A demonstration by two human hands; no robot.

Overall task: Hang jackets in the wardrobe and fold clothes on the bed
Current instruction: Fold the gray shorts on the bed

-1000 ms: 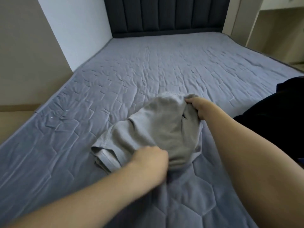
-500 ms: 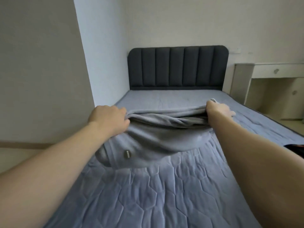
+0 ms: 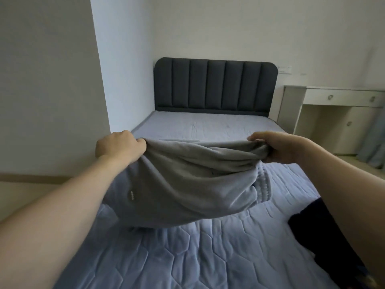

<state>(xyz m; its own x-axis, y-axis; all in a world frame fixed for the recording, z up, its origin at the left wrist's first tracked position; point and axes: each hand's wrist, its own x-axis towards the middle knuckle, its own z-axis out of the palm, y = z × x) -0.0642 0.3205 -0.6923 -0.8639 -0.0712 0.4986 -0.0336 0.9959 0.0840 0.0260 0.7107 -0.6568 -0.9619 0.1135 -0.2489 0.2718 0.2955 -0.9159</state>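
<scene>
Between left hand (image 3: pixel 120 146) & right hand (image 3: pixel 275 147), both fists clamped on its top edge, grey garment (image 3: pixel 183 184) now lifted off bed (image 3: pixel 187 257) vs bunched 1 s ago — shaken open, ready to fold.

A dark padded headboard (image 3: pixel 215 85) with upright channels stands against the white back wall (image 3: pixel 218 28). Just right of it sits a white dressing table (image 3: pixel 333 97) with small round knobs on its drawer front and cabinet door, and an open recess beneath the top. A wall switch plate (image 3: pixel 285 69) is mounted above the headboard's right corner. At the left a pale wall panel (image 3: pixel 48 80) reaches a beige skirting strip (image 3: pixel 31 177). A light blue curtain edge (image 3: pixel 375 140) hangs at far right.
</scene>
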